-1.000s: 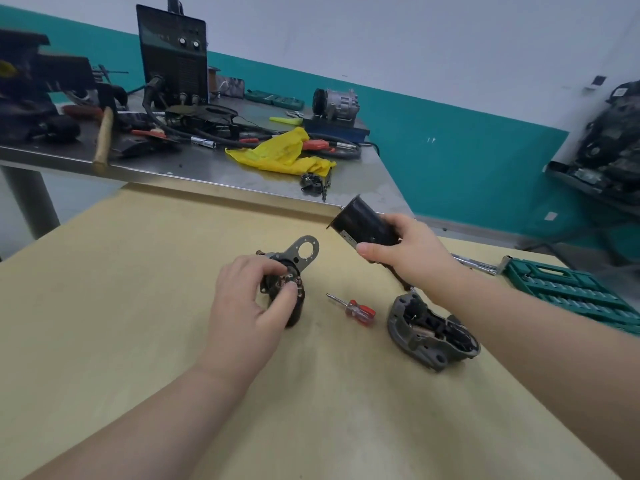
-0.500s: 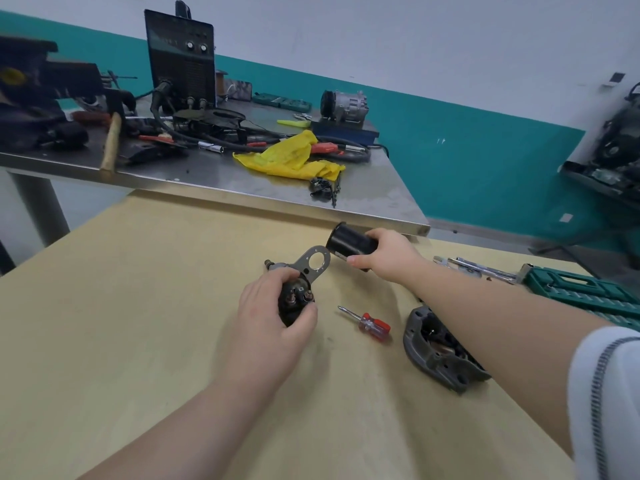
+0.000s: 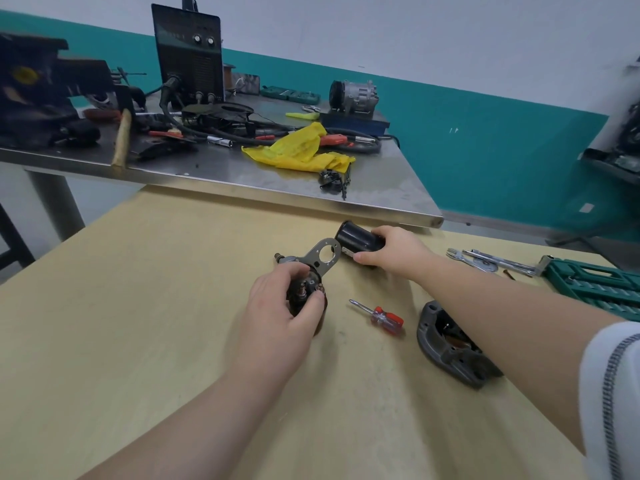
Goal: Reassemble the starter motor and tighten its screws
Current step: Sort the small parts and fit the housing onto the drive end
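Two hands are working on the wooden table (image 3: 138, 341). The left hand (image 3: 280, 317) is gripping one armature (image 3: 304, 292) standing on the table (its lower half is hidden by fingers); the right hand (image 3: 398, 251) is holding one black casing (image 3: 358, 239) just beside it. One screwdriver (image 3: 379, 313) and one end housing (image 3: 450, 344), partly covered by the forearm, are lying nearby

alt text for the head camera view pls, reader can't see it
On a wooden table, the left hand grips a motor core with bracket while the right hand holds a black cylindrical housing beside it. A red-handled screwdriver and grey end casting lie nearby.
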